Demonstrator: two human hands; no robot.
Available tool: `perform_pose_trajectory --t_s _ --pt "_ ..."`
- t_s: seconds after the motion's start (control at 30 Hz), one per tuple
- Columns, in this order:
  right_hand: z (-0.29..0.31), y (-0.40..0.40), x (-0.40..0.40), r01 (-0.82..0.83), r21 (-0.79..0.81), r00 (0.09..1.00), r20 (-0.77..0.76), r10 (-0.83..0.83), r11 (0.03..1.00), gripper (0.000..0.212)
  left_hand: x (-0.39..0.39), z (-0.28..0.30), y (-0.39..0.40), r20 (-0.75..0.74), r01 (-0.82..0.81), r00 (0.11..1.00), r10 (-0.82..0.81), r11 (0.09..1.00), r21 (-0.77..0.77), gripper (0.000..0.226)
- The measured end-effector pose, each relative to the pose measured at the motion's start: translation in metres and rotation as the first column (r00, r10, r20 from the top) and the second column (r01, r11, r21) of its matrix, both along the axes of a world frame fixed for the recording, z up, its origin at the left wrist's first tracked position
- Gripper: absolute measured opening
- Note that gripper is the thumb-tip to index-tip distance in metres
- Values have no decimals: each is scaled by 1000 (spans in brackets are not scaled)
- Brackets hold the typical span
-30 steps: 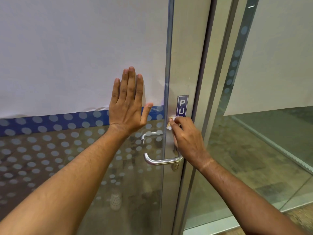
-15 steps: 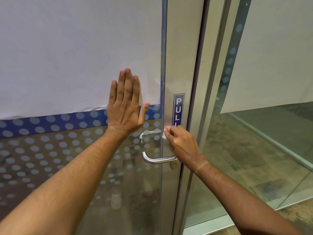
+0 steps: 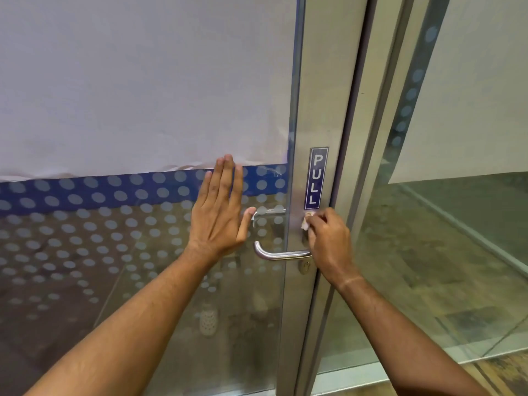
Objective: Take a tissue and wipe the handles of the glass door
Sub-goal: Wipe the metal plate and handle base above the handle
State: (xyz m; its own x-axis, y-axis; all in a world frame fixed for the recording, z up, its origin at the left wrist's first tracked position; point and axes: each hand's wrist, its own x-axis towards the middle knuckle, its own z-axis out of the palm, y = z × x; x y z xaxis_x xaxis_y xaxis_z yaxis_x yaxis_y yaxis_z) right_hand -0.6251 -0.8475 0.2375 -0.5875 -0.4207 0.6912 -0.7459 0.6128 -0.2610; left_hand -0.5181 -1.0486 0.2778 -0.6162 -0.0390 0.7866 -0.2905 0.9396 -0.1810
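Left hand lay flat-fingered on the glass door, right hand pinched the tissue above the handle (under the PULL sticker); I judged the wad might slip.

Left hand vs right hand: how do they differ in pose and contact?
The left hand lies flat with straight fingers on the glass; the right hand is curled, pinching a tissue. The left hand holds nothing; the right hand presses the tissue against the metal door frame just below the PULL sign, above the handle. Both touch the same door.
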Motion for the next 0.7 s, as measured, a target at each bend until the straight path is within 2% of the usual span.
perform_pose_trajectory --t_s 0.1,0.27,0.5,0.7 --pt "5 -1 6 -24 -150 999 35 30 988 22 11 -17 7 42 -17 999 15 999 39 81" --pt "8 -13 25 -143 -221 989 -57 133 965 26 28 -37 17 78 -52 996 44 993 105 83" --pt "4 -51 60 -325 -175 943 -139 303 929 29 73 -54 8 99 -107 991 91 979 176 83" --pt "-6 -98 107 -483 -126 872 -156 463 867 38 133 -64 -20 181 -266 957 229 938 221 83"
